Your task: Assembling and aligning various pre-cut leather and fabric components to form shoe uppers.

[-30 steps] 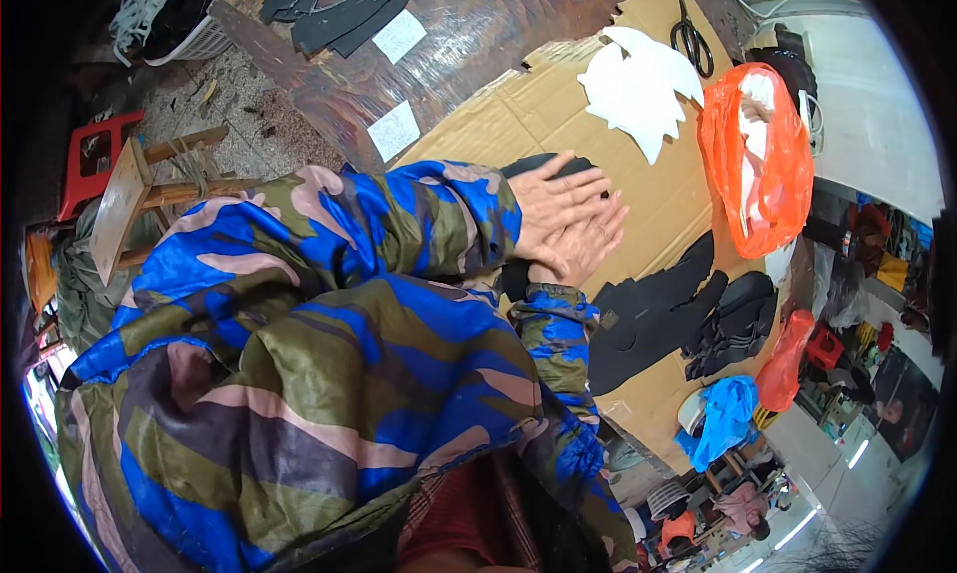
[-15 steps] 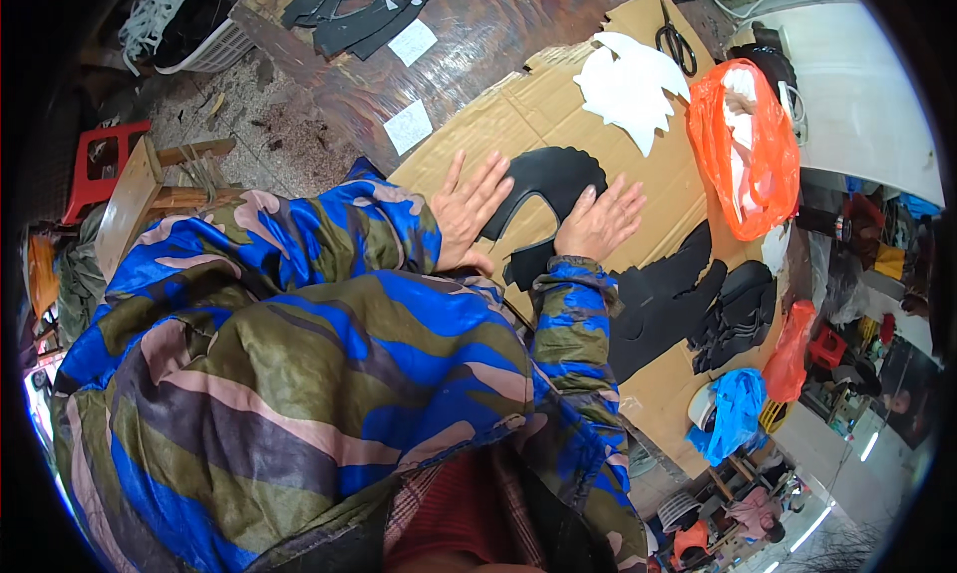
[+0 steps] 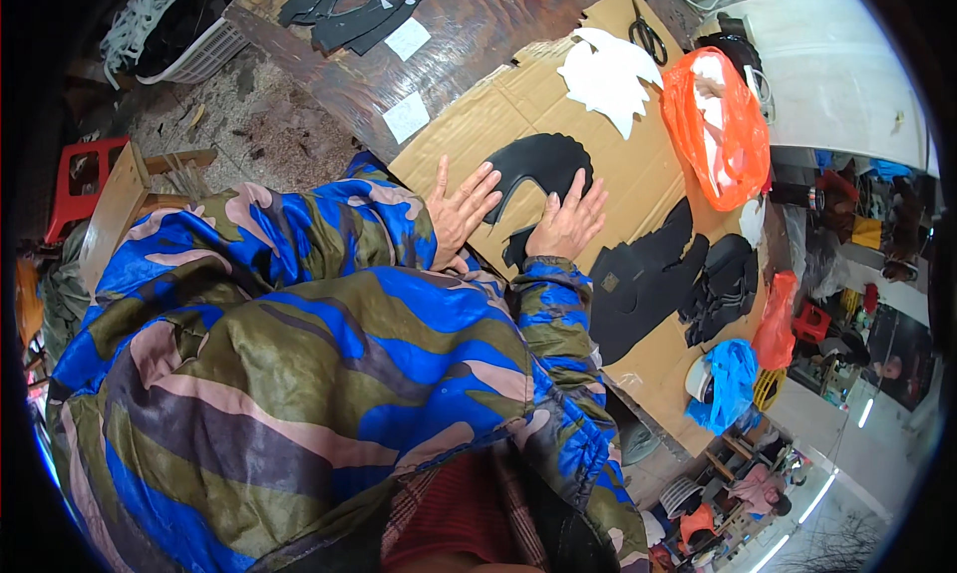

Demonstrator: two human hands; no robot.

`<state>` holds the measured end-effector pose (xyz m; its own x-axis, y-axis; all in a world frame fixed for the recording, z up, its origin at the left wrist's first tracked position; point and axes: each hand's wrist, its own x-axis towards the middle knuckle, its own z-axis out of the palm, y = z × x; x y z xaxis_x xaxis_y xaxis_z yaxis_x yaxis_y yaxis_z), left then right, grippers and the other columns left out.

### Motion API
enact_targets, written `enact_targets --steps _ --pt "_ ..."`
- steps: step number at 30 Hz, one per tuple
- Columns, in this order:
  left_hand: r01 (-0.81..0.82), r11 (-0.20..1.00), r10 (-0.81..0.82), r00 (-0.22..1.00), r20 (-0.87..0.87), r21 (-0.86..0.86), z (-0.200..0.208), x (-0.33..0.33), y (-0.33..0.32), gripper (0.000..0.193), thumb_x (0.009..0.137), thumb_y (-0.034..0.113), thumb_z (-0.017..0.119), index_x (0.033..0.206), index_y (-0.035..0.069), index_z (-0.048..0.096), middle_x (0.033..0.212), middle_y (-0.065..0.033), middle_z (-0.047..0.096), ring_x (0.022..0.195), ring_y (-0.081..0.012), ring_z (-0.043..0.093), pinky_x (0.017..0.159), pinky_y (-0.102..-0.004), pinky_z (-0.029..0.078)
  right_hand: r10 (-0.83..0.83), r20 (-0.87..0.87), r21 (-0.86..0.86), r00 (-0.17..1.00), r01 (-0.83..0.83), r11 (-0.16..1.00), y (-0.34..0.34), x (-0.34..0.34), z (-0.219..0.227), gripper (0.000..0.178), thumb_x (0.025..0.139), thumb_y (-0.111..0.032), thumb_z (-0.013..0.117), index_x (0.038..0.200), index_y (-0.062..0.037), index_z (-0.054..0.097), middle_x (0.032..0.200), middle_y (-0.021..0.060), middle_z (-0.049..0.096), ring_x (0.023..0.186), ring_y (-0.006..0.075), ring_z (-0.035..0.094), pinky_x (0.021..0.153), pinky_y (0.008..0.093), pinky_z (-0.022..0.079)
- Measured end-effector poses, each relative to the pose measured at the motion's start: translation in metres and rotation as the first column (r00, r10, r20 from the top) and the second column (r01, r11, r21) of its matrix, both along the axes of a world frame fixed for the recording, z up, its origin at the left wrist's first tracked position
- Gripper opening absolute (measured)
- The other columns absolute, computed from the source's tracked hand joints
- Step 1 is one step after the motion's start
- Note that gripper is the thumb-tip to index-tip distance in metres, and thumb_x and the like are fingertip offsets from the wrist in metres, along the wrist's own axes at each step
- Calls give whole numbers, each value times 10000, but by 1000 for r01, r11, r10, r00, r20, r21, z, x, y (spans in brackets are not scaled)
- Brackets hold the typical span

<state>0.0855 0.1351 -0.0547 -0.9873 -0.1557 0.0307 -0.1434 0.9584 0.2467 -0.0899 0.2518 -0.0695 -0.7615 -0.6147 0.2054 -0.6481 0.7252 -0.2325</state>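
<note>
A black arch-shaped piece of sheet material [image 3: 543, 159] with a scalloped outer edge lies flat on brown cardboard [image 3: 478, 134]. My left hand [image 3: 462, 212] is open, fingers spread, with its fingertips at the arch's left leg. Flat across the right leg rests my right hand [image 3: 570, 222], also open, hiding part of it. Between the hands, cardboard shows through the arch's opening. To the right of my right hand lie a larger black cut sheet [image 3: 638, 289] and a bunch of smaller black pieces [image 3: 720, 284].
Beyond the arch is a jagged white sheet [image 3: 608, 74], with black-handled scissors [image 3: 648, 42] behind it. An orange plastic bag [image 3: 716, 134] stands at the right, a blue bag [image 3: 728, 383] nearer. More black pieces [image 3: 359, 9] and two white paper squares [image 3: 406, 117] lie on the wooden table.
The whole view has shifted slightly, moving the table things left and up. Relative to the arch, my right hand sits nearer to me and a little further left. Both hands stay open.
</note>
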Motion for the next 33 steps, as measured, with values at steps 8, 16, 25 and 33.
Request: enact_targets --steps 8,16,25,33 --pt "-3 981 18 997 80 -192 -9 6 9 896 747 499 628 1442 -13 386 1543 -229 253 1434 -455 165 1065 -717 199 -16 369 -289 929 131 948 17 18 20 642 800 36 621 1408 -75 446 1447 184 418 1334 339 372 1075 427 337" --pt "-97 774 -3 988 -157 -626 -63 -7 18 708 764 378 645 1304 -58 507 1392 -293 426 1261 -517 407 988 -611 376 330 835 -550 440 658 515 29 -1 39 324 754 56 715 1063 35 619 964 82 646 860 208 637 828 345 526" --pt "59 746 -37 998 -48 663 43 6 -15 244 851 333 692 883 98 750 633 -166 631 592 -333 650 536 -395 501 475 731 -668 490 655 354 66 -11 37 449 766 116 701 1194 32 595 1123 36 644 1012 121 589 939 266 443" --pt "59 632 -134 990 34 773 37 -25 -8 153 863 221 691 958 112 742 777 -153 690 691 -284 697 608 -349 539 378 727 -680 573 675 287 161 -154 107 347 852 67 628 1183 -8 557 1030 82 653 824 178 660 717 322 564"
